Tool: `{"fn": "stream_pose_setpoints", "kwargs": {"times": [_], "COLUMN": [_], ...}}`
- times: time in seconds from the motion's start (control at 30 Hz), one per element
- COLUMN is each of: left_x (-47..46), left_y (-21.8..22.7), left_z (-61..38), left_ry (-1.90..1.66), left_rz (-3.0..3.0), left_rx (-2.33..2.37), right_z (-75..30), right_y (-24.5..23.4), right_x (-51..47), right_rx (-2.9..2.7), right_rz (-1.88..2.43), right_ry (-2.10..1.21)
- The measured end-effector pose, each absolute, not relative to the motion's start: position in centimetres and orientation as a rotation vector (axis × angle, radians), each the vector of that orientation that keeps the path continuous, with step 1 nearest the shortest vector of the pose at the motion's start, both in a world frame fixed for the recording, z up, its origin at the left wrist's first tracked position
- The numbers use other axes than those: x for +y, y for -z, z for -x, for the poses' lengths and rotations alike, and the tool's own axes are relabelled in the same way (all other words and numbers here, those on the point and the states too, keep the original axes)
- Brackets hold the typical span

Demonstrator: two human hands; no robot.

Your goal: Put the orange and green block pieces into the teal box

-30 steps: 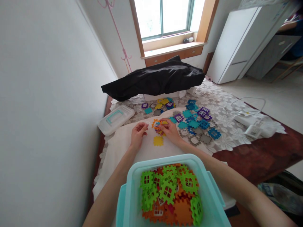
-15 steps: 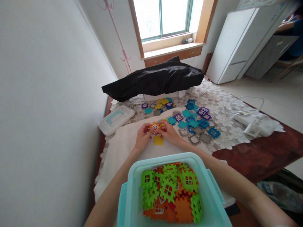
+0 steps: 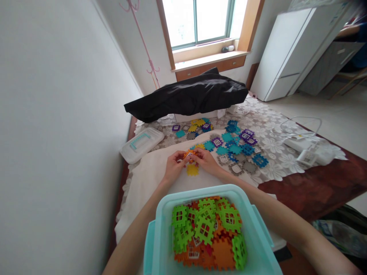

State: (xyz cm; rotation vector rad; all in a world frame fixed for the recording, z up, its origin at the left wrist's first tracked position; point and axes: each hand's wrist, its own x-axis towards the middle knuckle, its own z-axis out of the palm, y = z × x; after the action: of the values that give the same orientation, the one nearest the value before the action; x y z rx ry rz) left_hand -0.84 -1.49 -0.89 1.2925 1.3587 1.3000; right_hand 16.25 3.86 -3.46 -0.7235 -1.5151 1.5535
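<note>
At the near edge of the bedding, over a white cloth (image 3: 143, 202), the left hand (image 3: 173, 167) and the right hand (image 3: 207, 160) are together, fingers closed from either side on an orange notched tile (image 3: 189, 154) with a small white window. Whether a second piece is joined to it is too small to tell.

Just below the hands, a yellow tile (image 3: 192, 170) lies flat on the cloth, apart from the fingers. Nearer, a teal plastic bin (image 3: 200, 190) sits between the forearms, heaped with green tiles (image 3: 204, 230) and orange tiles (image 3: 222, 252).

Beyond the hands, loose tiles (image 3: 235, 149) in teal, blue, purple and grey are scattered across a floral lace tablecloth (image 3: 276, 160), some reaching the cloth's far edge. To the left, by the wall, a clear plastic lid (image 3: 140, 144) rests on the lace. Farther on, a shiny black cloth (image 3: 186, 95) is draped over a white box (image 3: 195, 117), below a window (image 3: 197, 23). To the right lie a white cable (image 3: 301, 124) and a white cabinet (image 3: 286, 57).
</note>
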Motion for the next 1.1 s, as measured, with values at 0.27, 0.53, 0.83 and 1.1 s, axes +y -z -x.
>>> {"fn": "stream_pose_setpoints", "kwargs": {"times": [0.27,0.53,0.83,1.1], "left_x": [-1.6,-1.7,-1.6,-1.7], "left_y": [1.7,1.3,1.4,1.4], "left_z": [1.0,0.5,0.8,0.9], "left_ry": [-1.331,-1.383,-1.379,-1.376], "left_rz": [-1.437,-1.349,-1.349,-1.443], "left_rx": [1.389,1.325,1.327,1.356], "right_z": [-16.5,-16.5,-16.8,-17.3], "right_y": [2.8,3.1,3.3,3.5], "right_x": [4.0,3.8,4.2,4.9], "right_rx": [-1.518,-1.552,-1.580,-1.663], "right_rz": [0.726,0.752,0.756,0.756], "right_ry": [-1.532,-1.484,-1.484,-1.467]}}
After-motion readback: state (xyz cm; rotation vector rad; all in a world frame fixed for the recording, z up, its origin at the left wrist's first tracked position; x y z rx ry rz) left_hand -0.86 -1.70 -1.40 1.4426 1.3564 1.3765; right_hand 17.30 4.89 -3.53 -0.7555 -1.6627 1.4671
